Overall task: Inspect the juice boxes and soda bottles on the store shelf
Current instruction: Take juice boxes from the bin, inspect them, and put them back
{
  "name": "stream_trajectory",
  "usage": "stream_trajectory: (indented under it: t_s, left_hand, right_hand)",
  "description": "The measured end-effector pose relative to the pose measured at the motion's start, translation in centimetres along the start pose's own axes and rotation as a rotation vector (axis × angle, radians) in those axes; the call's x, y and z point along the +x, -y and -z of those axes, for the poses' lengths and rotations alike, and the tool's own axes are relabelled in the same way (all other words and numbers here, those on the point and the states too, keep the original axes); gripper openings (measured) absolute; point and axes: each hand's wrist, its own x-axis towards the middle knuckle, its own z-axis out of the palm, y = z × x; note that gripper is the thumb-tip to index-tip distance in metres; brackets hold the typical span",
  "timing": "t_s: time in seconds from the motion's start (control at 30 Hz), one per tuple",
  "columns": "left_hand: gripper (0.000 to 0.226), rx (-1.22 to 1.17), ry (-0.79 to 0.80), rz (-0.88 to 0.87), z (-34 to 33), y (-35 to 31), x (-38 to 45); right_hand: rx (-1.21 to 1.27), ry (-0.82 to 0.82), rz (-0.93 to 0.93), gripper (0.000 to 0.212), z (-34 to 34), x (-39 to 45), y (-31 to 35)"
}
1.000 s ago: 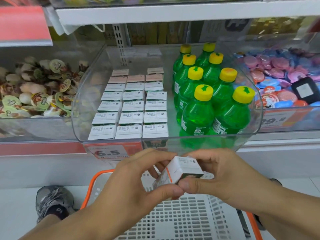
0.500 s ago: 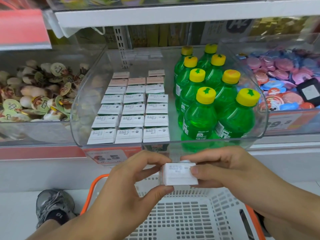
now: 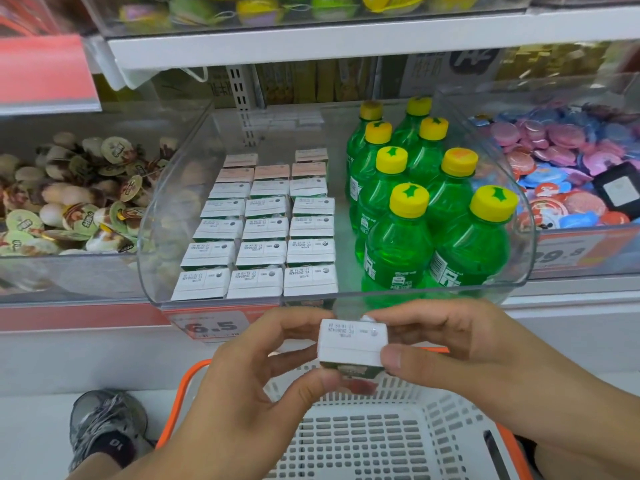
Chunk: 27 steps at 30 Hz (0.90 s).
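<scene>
We pinch one juice box (image 3: 351,342) in both hands' grip, left hand (image 3: 242,393) and right hand (image 3: 460,344), just below the clear bin (image 3: 162,216), whose remaining boxes and soda bottles (image 3: 398,244) look uninspected.

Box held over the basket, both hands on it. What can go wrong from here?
1. The juice box is pinched only at its ends by the left hand and right hand; a slip would likely drop it into the basket.
2. Putting it back, a hand could knock the green bottles packed close beside the carton rows in the clear bin.
</scene>
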Motion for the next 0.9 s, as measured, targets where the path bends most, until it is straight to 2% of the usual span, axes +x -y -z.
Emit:
stream_trajectory:
  t_s: [0.1, 0.2, 0.3, 0.37, 0.5, 0.6, 0.73, 0.9]
  left_hand:
    - [0.037, -0.077, -0.018, 0.042, 0.0, -0.2, 0.2]
    - [0.037, -0.170, -0.028, 0.099, -0.4, -0.5, 0.2]
    - [0.038, -0.162, -0.075, 0.160, -0.7, -0.7, -0.1]
    - [0.037, -0.111, -0.075, 0.178, -0.6, -0.8, -0.2]
    - [0.045, -0.164, 0.110, 0.234, -0.7, -1.6, -0.1]
    - [0.050, -0.187, 0.122, 0.264, -0.7, -1.5, 0.0]
    - [0.041, -0.353, 0.204, 0.306, -0.4, -1.5, 0.1]
    - [0.038, -0.519, 0.249, 0.353, -0.1, -1.8, 0.0]
  right_hand:
    - [0.005, 0.044, 0.024, 0.032, -0.1, 0.2, -0.2]
    - [0.135, 0.079, 0.021, 0.027, -0.5, 0.2, -0.5]
    - [0.223, 0.053, 0.044, 0.047, -1.2, 0.1, -0.7]
    - [0.210, -0.002, 0.058, 0.052, -1.5, 0.2, -0.8]
    - [0.197, -0.082, 0.071, 0.053, -2.3, 0.3, -0.9]
    - [0.179, -0.072, 0.098, 0.051, -2.6, 0.3, -0.5]
    - [0.197, 0.010, 0.099, 0.033, -2.3, 0.0, -0.2]
    - [0.083, 0.066, 0.130, 0.041, -2.0, -0.3, 0.1]
